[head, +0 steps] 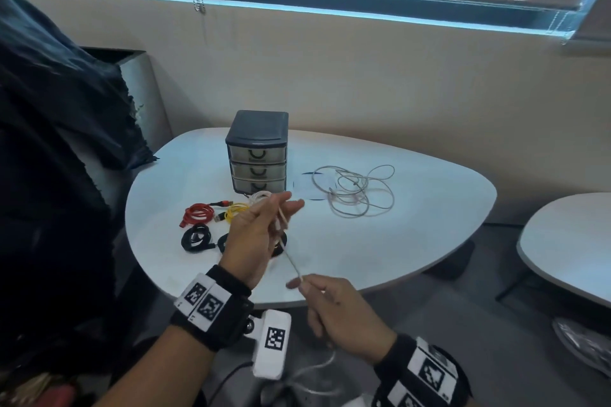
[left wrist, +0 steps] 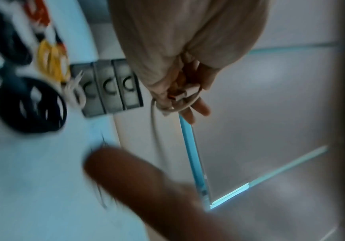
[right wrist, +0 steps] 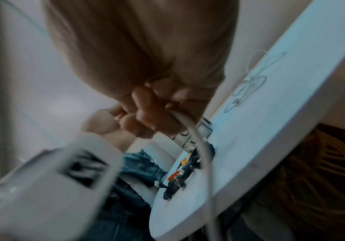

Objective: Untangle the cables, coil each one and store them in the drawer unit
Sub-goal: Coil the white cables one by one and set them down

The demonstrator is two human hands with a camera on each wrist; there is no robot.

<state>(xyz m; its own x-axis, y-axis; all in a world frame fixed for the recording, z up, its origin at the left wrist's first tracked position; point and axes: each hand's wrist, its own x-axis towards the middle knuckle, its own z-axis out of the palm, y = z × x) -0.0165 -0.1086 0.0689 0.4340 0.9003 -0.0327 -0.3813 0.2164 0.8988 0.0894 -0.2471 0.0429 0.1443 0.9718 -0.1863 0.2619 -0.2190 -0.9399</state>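
The scene is viewed by the head camera from above and behind the hands, facing forward and down; the table [head: 380,241], the drawer unit [head: 257,152] and the wall beyond are taken in at moderate range. The left wrist view is taken close along the left hand [left wrist: 177,53], rolled sideways, so that the drawer unit [left wrist: 110,88] appears on its side. The right wrist view is taken close along the right hand [right wrist: 147,73], low beside the table edge [right wrist: 250,163]. The table and drawer unit are shared by all three views.
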